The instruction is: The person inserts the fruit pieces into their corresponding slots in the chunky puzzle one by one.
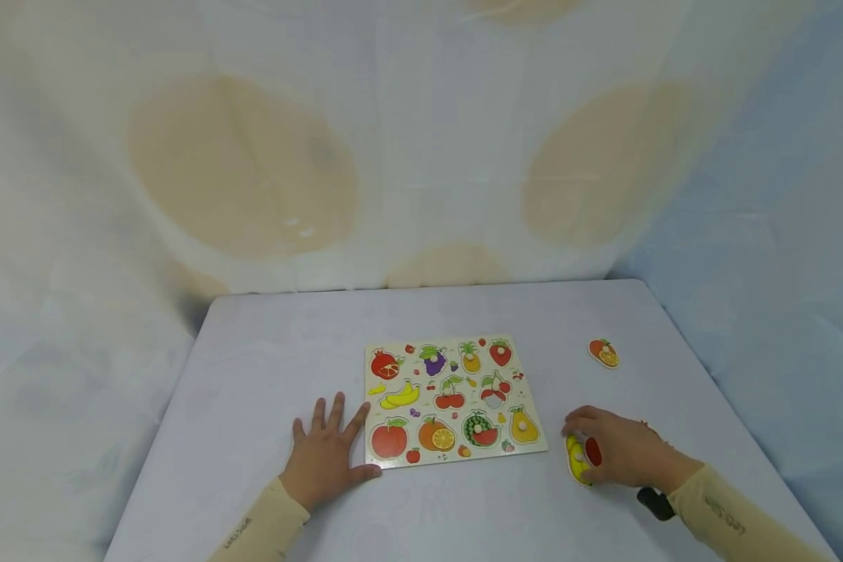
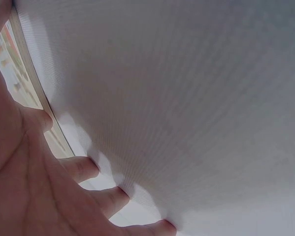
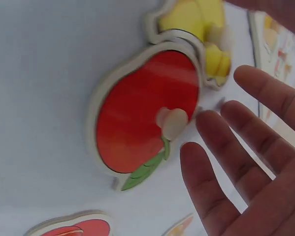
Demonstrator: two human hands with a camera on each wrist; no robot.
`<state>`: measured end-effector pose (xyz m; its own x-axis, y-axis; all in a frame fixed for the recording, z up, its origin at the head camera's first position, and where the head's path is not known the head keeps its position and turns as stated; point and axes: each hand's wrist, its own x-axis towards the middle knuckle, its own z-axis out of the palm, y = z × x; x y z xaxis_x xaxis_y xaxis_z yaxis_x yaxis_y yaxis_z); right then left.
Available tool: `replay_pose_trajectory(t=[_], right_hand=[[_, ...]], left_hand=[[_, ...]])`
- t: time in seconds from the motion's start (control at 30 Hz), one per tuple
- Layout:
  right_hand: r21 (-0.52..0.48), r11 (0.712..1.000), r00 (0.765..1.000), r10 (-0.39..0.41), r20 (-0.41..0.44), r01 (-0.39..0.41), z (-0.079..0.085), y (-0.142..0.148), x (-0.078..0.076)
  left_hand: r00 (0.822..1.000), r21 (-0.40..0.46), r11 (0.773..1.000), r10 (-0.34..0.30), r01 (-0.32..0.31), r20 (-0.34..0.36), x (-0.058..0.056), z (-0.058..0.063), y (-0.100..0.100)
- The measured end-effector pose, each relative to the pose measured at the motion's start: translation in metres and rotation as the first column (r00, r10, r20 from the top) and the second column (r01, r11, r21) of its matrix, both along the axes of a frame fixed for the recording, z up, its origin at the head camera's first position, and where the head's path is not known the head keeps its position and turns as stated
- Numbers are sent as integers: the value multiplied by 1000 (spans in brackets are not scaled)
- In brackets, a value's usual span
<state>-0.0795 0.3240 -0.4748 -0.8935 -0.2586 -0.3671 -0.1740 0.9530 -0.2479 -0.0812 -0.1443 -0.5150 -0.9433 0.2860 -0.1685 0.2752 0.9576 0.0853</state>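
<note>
A wooden fruit puzzle board (image 1: 425, 411) lies on the table. My left hand (image 1: 326, 459) rests beside its left edge with fingers spread, the thumb at the near corner and the little-finger side away from the board. My right hand (image 1: 621, 451) hovers over loose pieces right of the board. Below it lie a yellow banana piece (image 1: 577, 459) and a red apple piece (image 3: 145, 113) with a green leaf and a round knob. The apple's edge meets the banana in the right wrist view. The right fingers stand near the apple's knob (image 3: 174, 124), gripping nothing.
An orange piece (image 1: 604, 353) lies farther back on the right of the table (image 1: 281, 336). Another red piece (image 3: 73, 226) shows at the bottom of the right wrist view. Spotted white cloth (image 1: 421, 140) hangs behind the table.
</note>
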Motion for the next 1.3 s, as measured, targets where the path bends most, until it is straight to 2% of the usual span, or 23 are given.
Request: replay_pose_trajectory(t=[0.2,0.47,0.63,0.8,0.97,1.17,1.3], right_hand=[[-19,999,999,34,-7,-34,-1,-3,4],[-9,1000,999,28,-39,-28,-3,-8,-1],[-26,998,991,48,-126,-52,-6,-6,-3],[62,998,974,29,-223,-15,-7,-9,-3],[102,994,981,-7,-196,28,-5,-15,-1],[53,996,987,-59,-151,68,-6,-21,-1],[20,996,983,-79,-163,84,-9,-25,-1]], left_hand=[[1000,4,1000,4,-4,5,0,1,0],[1000,5,1000,0,0,23,2,5,1],[1000,-2,1000,-1,1,26,2,8,3],[1000,-4,1000,-2,2,23,2,7,3],[1000,-11,1000,-3,3,20,2,4,1],[1000,-10,1000,-1,1,9,0,0,0],[1000,-9,1000,-2,2,10,-1,0,1]])
